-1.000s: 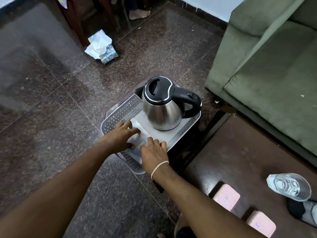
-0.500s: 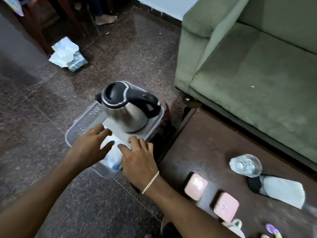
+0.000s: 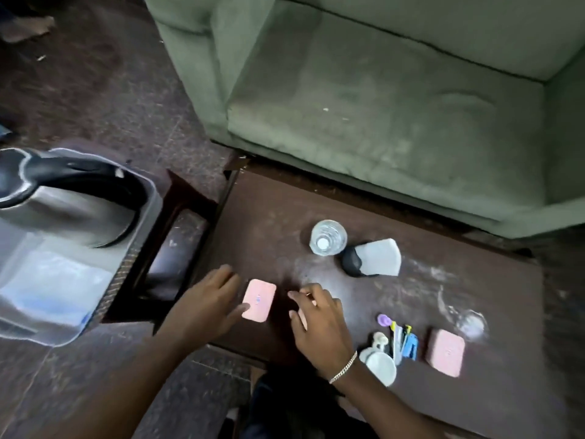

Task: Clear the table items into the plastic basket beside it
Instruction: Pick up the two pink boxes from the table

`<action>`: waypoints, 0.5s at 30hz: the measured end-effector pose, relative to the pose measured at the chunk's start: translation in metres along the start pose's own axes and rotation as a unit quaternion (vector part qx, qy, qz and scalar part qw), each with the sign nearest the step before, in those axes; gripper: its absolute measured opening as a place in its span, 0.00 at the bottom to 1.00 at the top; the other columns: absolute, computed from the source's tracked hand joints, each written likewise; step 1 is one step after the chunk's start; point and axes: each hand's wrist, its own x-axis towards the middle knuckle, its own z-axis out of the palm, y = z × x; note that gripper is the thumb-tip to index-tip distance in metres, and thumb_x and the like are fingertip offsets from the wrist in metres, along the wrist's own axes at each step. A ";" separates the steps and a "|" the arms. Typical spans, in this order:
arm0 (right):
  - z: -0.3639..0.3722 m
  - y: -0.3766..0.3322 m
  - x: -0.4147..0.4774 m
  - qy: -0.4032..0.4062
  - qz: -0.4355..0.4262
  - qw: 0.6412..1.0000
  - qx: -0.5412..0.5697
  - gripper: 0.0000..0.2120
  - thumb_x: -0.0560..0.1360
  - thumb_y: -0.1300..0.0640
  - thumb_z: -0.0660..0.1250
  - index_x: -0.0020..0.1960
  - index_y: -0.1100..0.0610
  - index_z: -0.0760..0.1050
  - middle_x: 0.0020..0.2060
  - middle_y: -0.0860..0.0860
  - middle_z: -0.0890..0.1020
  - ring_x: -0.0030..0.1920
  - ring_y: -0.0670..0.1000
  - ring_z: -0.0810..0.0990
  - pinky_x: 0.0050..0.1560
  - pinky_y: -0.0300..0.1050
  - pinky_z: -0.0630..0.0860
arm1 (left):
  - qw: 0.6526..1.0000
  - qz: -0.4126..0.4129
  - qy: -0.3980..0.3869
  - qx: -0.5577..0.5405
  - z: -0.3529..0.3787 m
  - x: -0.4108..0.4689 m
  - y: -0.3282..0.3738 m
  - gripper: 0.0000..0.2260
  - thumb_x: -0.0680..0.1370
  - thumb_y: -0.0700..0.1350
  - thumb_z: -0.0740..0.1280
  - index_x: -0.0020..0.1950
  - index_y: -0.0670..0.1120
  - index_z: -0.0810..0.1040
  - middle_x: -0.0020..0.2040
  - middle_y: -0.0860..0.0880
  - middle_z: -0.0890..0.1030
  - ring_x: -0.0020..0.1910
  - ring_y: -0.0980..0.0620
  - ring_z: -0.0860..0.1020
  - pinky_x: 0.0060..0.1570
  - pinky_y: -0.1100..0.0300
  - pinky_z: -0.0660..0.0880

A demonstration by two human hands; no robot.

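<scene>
A pink flat box (image 3: 259, 300) lies near the front left of the dark wooden table (image 3: 269, 223). My left hand (image 3: 207, 307) hovers at its left edge, fingers apart, thumb close to the box. My right hand (image 3: 319, 324) is just right of it, fingers spread, holding nothing. The grey plastic basket (image 3: 139, 229) stands at the left on a low stool and holds a steel kettle (image 3: 63, 201) and a clear packet (image 3: 53, 286). Further right on the table are a water bottle (image 3: 328, 237), a grey and black sock (image 3: 373, 258), a second pink box (image 3: 445, 352) and small plastic items (image 3: 399, 340).
A green sofa (image 3: 380, 106) runs along the table's far edge. A white cup (image 3: 381, 365) stands by my right wrist. White powdery smears (image 3: 471, 323) mark the table's right side. Dark stone floor lies to the left and front.
Both hands have left the basket and swung right over the table to either side of the pink box. The view has turned right with them, pushing the basket to the left edge.
</scene>
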 end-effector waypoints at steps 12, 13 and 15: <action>0.033 0.078 -0.011 -0.141 0.068 0.987 -0.049 0.49 0.67 0.34 0.71 0.80 0.53 0.58 0.77 0.52 0.64 0.73 0.56 0.67 0.66 0.55 0.67 | 0.972 -0.050 -0.216 0.072 0.067 0.044 0.021 0.60 0.59 0.61 0.83 0.82 0.53 0.51 0.81 0.53 0.52 0.75 0.44 0.63 0.61 0.42 0.78; 0.038 0.077 -0.010 -0.147 0.068 0.985 -0.051 0.51 0.66 0.34 0.72 0.81 0.53 0.57 0.78 0.52 0.63 0.73 0.56 0.67 0.66 0.55 0.66 | 0.972 -0.049 -0.219 0.074 0.069 0.044 0.021 0.60 0.59 0.59 0.83 0.82 0.52 0.51 0.80 0.53 0.53 0.74 0.43 0.64 0.60 0.43 0.79; 0.045 0.077 -0.009 -0.158 0.068 0.983 -0.061 0.53 0.65 0.35 0.74 0.81 0.54 0.55 0.78 0.52 0.62 0.73 0.56 0.66 0.66 0.56 0.66 | 0.972 -0.040 -0.220 0.077 0.074 0.044 0.021 0.59 0.60 0.56 0.84 0.82 0.50 0.53 0.79 0.52 0.55 0.71 0.42 0.68 0.61 0.45 0.79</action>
